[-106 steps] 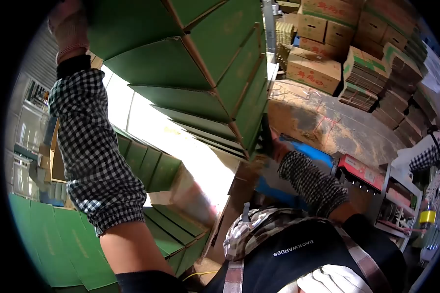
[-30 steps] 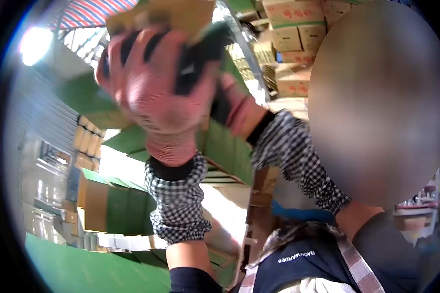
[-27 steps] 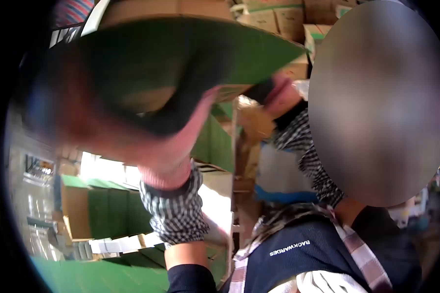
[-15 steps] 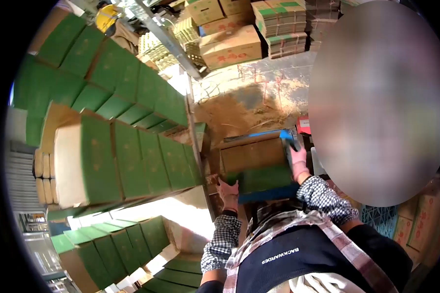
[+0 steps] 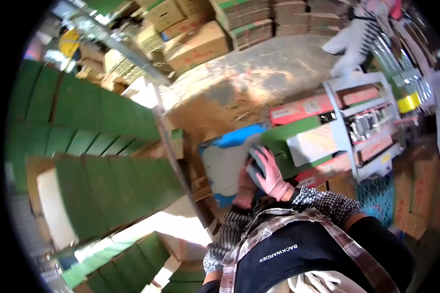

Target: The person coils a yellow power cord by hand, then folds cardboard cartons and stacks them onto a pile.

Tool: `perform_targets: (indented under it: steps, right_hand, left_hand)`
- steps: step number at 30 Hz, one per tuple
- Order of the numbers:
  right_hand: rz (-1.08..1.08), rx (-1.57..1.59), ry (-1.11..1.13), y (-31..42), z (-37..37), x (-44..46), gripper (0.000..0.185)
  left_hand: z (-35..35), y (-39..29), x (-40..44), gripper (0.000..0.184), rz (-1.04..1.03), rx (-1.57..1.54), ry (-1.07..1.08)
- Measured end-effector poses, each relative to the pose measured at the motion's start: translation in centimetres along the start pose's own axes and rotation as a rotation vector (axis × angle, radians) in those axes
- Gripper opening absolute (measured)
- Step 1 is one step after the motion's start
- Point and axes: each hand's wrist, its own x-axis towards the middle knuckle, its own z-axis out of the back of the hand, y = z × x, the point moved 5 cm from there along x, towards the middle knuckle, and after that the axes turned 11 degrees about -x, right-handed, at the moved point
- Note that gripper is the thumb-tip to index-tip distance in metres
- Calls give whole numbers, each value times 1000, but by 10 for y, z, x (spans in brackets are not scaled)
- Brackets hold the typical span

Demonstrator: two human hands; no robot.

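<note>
My right hand [image 5: 270, 173], in a pink glove with dark fingers, is beside the near end of a green carton [image 5: 283, 136]; its fingers are stretched out. Close by on its left is my left hand [image 5: 245, 188], blurred and partly in shadow, so its fingers cannot be made out. Both hands are over the near side of a grey surface with blue edges [image 5: 222, 166]. The green carton lies between red side rails [image 5: 300, 108] of a machine with a grey frame [image 5: 354, 127].
Green cartons [image 5: 115, 190] stand in rows on the left, past a long metal edge [image 5: 173, 161]. Brown cartons [image 5: 195, 49] and flat bundled cardboard [image 5: 252, 31] are at the back. A co-worker's checked sleeve [image 5: 369, 36] shows at upper right. A blue crate [image 5: 376, 200] sits lower right.
The carton between my hands has moved right, from the grey surface into the machine. My hands have come closer together. The view has shifted right, and the large blurred shape is gone.
</note>
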Motion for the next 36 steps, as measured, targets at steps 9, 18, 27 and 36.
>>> perform_targets:
  steps: [9, 18, 27, 36]
  right_hand:
    - [303, 1163, 615, 289, -1, 133, 46]
    - [333, 1609, 423, 235, 59, 122, 41]
    - [-427, 1120, 169, -110, -97, 32, 45]
    - [303, -378, 48, -19, -66, 38, 57]
  left_hand:
    - [417, -351, -152, 18, -761, 1008, -1522]
    - [255, -290, -128, 62, -635, 1212, -909]
    - [163, 77, -87, 59, 156, 131, -710]
    - [124, 238, -92, 75, 465, -36, -471]
